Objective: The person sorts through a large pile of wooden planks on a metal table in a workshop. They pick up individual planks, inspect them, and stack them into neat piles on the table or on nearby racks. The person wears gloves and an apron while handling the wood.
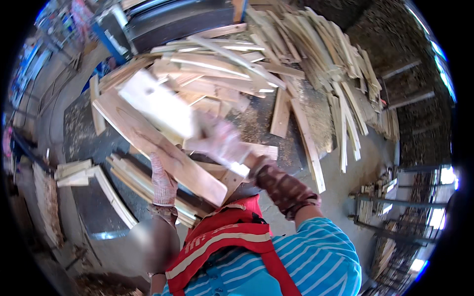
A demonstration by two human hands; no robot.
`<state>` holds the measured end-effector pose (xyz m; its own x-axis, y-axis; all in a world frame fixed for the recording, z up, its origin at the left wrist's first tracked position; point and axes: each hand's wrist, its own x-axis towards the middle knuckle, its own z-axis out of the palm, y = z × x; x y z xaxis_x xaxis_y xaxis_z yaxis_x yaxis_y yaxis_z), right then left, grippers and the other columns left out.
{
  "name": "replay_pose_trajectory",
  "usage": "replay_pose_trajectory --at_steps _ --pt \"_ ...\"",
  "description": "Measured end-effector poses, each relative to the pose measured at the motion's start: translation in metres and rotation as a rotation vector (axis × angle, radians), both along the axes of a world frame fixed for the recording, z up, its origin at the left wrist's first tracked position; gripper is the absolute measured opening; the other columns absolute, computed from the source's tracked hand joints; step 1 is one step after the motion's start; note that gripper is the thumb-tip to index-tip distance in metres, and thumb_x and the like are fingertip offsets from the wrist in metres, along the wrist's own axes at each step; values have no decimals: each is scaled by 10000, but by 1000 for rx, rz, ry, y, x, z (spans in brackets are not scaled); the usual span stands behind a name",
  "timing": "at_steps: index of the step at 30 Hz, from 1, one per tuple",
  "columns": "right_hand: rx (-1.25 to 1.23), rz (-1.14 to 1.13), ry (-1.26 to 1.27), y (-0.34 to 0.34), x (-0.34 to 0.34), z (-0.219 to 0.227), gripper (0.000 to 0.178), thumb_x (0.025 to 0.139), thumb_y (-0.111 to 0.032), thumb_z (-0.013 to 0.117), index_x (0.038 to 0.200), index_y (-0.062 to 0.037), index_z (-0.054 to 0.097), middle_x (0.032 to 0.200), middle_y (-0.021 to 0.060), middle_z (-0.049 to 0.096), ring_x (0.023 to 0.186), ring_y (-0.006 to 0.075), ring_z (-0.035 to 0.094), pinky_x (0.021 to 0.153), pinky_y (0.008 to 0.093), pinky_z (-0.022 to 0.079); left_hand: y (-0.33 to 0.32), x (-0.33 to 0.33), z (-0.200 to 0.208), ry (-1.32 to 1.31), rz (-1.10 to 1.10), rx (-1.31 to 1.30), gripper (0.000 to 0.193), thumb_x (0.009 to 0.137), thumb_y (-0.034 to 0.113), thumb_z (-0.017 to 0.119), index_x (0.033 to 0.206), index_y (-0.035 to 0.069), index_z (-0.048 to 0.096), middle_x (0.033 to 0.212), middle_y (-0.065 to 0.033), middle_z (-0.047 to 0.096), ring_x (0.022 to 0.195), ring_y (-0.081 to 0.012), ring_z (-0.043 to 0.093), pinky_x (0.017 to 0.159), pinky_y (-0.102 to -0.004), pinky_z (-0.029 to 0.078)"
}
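Note:
My left hand (163,181), in a pale work glove, grips the lower edge of a long wooden board (158,140) with dark grain. The board slants across the table from upper left to lower right. Just beyond it lies a second board (157,106), glaring white in the light and blurred, with a dark spot near its far end. My right hand (221,140), gloved and smeared by motion, is closed around this board's near end. The two boards run side by side and seem to overlap; whether they touch is unclear.
A heap of loose planks (207,64) covers the far part of the dark table (81,116), with sawdust (252,121) beside it. Many thin strips (316,44) pile up at the far right. More strips (133,172) lie left of me. Racks of timber (385,197) stand at right.

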<state>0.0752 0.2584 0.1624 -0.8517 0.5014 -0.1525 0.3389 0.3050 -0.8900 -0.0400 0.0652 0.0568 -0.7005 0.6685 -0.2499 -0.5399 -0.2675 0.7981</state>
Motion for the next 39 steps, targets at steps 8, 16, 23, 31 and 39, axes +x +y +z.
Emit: replay_pose_trajectory --at_steps 8,16,23,31,39 --pt "101 -115 -57 -10 76 -70 1123 680 -424 834 1554 -11 264 1274 249 574 1188 381 596 1043 423 508 49 54 6 20 -620 13 802 1024 594 492 1562 23 322 1532 -176 448 1400 -275 467 1186 -399 366" --pt "98 -643 -535 -7 266 -125 1096 651 -430 844 1535 -24 338 1298 260 599 1193 384 609 1005 433 504 128 83 -56 960 -886 -723 689 894 346 727 1474 60 490 1454 -207 552 1330 -351 540 1108 -402 435" --pt "-370 -874 -489 -21 343 -185 1098 682 -455 835 1558 -30 328 1324 249 626 1219 356 622 1025 399 483 227 148 -93 1146 -869 -643 789 853 372 742 1497 45 427 1476 -255 498 1353 -386 505 1120 -442 425" --pt "-411 -773 -606 66 364 -177 1150 694 -470 833 1599 -42 268 1410 263 576 1290 368 578 1082 400 439 324 245 -154 1569 -806 -905 1026 736 387 812 1560 88 279 1557 -253 350 1412 -424 380 1165 -552 317" --pt "-363 -705 -550 90 386 -192 1149 687 -508 814 1589 -28 288 1375 276 587 1280 397 568 1071 419 438 370 246 -142 1506 -786 -1018 1000 682 192 820 1542 107 317 1465 -214 382 1322 -421 441 1097 -472 418"
